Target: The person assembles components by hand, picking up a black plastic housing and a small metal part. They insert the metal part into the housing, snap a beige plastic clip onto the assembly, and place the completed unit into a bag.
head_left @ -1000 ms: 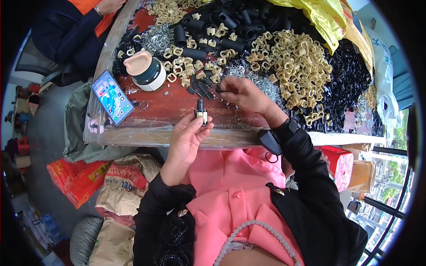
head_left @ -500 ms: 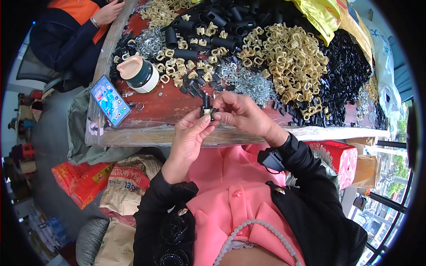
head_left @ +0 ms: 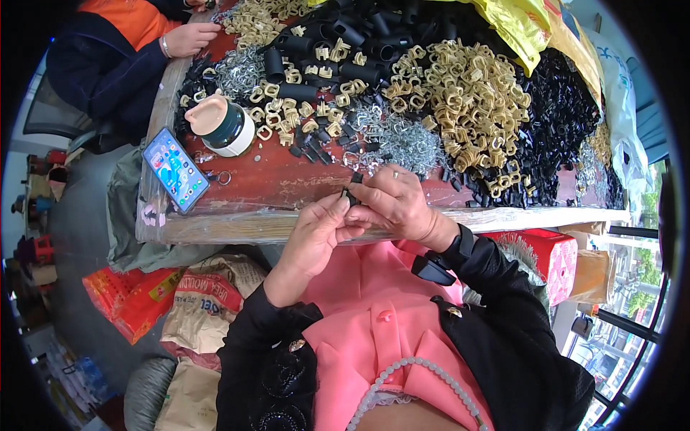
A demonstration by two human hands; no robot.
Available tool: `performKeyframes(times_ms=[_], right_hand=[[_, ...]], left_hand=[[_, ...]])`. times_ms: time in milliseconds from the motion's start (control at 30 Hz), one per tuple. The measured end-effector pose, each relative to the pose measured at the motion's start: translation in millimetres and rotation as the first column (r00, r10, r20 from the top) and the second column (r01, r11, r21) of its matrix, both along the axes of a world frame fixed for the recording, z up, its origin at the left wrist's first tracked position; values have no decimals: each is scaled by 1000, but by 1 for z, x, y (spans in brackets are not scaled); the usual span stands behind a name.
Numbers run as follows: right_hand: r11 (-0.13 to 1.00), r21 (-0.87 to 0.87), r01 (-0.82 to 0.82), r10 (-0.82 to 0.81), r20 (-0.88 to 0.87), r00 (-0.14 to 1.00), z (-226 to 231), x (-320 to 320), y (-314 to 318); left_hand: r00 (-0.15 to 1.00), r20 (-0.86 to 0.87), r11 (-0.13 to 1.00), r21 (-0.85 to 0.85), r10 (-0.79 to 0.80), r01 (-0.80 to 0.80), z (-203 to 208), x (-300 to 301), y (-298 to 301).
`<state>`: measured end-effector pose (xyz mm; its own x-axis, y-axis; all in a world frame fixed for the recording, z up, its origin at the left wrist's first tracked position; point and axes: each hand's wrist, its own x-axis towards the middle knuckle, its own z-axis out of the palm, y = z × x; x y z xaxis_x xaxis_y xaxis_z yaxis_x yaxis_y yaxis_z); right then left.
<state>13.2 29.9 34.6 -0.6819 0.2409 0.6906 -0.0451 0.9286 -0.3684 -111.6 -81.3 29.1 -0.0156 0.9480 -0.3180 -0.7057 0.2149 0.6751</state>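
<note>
Just above the table's near edge, my left hand [head_left: 321,231] and my right hand [head_left: 395,206] meet with their fingers closed. Between both sets of fingertips is a small black plastic part [head_left: 356,179], whose end sticks up past my right fingers. Most of it is hidden by the fingers. Closest beyond my hands lie loose small black pieces [head_left: 310,149] and a heap of shiny metal clips [head_left: 410,142]. A larger pile of beige plastic rings [head_left: 478,93] spreads to the right of the clips.
At the left lie a phone [head_left: 175,170] and a metal ring [head_left: 223,177], with a lidded jar [head_left: 228,129] behind them. Black tubes [head_left: 295,43] fill the far middle, a black parts heap [head_left: 564,108] the right. A co-worker's hand [head_left: 190,39] rests at the far left edge.
My hands have lowered slightly toward me. The upright black part and the beige piece seen between my fingers earlier now show only as a short black end. The co-worker's hand has moved onto the table.
</note>
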Motion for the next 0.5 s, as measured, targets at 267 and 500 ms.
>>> performKeyframes(times_ms=[267,500], right_hand=[[982,117,152,-161,74,984,12,-27,64],[817,294,496,-575,345,742,-24,-67,156]], left_hand=[[994,-98,996,80,58,-50,-7,-18,1],[993,-95,990,125,69,-57,-16,-26,-2]])
